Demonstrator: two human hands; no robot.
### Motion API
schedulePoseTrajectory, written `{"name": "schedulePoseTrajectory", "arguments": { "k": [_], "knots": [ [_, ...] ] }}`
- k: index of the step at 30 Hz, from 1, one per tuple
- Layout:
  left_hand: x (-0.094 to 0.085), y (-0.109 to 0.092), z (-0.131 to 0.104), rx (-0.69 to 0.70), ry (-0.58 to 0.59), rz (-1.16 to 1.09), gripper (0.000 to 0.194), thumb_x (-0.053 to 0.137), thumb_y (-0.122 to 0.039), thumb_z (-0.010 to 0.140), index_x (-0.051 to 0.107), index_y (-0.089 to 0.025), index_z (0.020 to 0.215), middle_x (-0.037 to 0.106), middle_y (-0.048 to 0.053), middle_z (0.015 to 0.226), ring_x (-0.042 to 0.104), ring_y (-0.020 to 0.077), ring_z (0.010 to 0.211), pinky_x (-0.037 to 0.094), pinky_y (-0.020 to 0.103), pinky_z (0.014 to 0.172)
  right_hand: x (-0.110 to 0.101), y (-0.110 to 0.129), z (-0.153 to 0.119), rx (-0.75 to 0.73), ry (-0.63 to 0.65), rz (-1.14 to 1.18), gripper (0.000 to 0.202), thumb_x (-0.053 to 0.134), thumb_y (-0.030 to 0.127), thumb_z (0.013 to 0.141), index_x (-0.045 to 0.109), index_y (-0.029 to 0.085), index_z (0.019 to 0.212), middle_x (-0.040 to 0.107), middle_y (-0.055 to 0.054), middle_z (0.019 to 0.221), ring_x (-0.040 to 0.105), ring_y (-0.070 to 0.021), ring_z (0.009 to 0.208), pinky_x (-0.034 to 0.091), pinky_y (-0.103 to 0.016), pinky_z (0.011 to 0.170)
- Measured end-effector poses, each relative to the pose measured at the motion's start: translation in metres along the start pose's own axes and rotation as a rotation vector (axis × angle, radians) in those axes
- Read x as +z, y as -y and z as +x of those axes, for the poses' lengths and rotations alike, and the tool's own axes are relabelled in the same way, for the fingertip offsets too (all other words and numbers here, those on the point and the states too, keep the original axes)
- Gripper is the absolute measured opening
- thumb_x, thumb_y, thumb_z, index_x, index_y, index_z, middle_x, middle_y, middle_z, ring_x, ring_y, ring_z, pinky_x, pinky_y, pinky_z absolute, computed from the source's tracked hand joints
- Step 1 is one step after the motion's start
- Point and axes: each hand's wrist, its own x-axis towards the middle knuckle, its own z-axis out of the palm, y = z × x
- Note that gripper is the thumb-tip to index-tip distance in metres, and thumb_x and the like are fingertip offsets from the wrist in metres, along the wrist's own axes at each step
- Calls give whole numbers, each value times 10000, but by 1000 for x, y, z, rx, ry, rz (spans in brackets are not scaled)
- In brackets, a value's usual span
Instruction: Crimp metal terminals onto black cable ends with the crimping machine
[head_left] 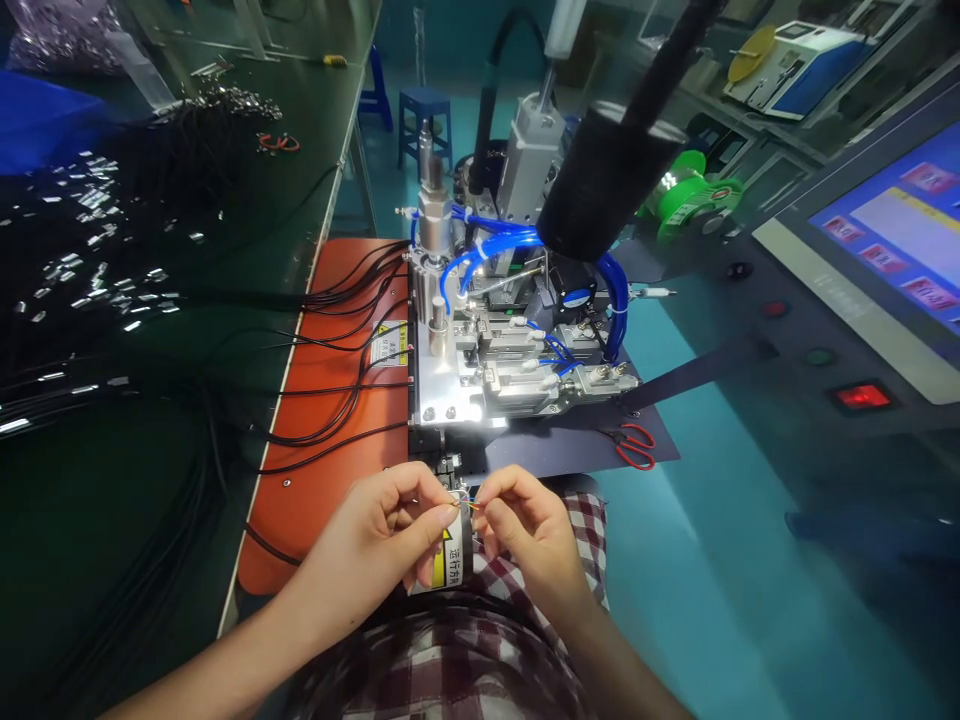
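Note:
Thin coloured wires (466, 501), with white, orange and green strands, stretch across the small gap between my two hands. My left hand (397, 525) pinches them between thumb and forefinger. From the other side my right hand (525, 520) pinches the strands with its thumb and fingertips. Both hands are held above my lap, just in front of the machine's near edge. Below the wires shows a yellow and white warning label (450, 560). Directly ahead stands a metal machine (495, 340) with blue air tubes. Several black cables (337, 390) run into its left side.
An orange board (315, 520) lies under the cables. At left a dark table (300, 60) bears piles of black cables. Red-handled scissors (636, 445) lie on the machine's dark base plate, right of my hands. A control panel (862, 300) with a screen stands at right.

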Motion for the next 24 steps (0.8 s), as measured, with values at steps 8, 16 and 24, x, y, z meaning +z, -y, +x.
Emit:
{"name": "schedulePoseTrajectory", "arguments": {
  "k": [8, 16, 24],
  "knots": [
    [-1, 0, -2, 7, 23, 33, 227, 584, -378, 826, 515, -172, 761, 513, -61, 475, 487, 78, 428, 376, 169, 406, -1, -1, 3, 9, 33, 57, 224, 678, 377, 798, 557, 190, 777, 554, 38, 626, 445, -66, 457, 354, -188, 429],
    [-4, 4, 0, 8, 83, 9, 228, 572, -377, 841, 525, -164, 774, 526, -56, 465, 479, 72, 408, 357, 163, 399, -3, -7, 5, 86, 95, 155, 280, 674, 428, 797, 555, 178, 756, 549, 38, 592, 419, -59, 433, 321, -188, 412],
    [-4, 1, 0, -3, 98, -5, 220, 571, -368, 847, 531, -164, 774, 518, -59, 457, 462, 65, 406, 337, 160, 404, -3, -8, 5, 71, 109, 142, 249, 731, 376, 742, 567, 191, 770, 532, 47, 602, 444, -70, 463, 359, -189, 438]
  ]
}}
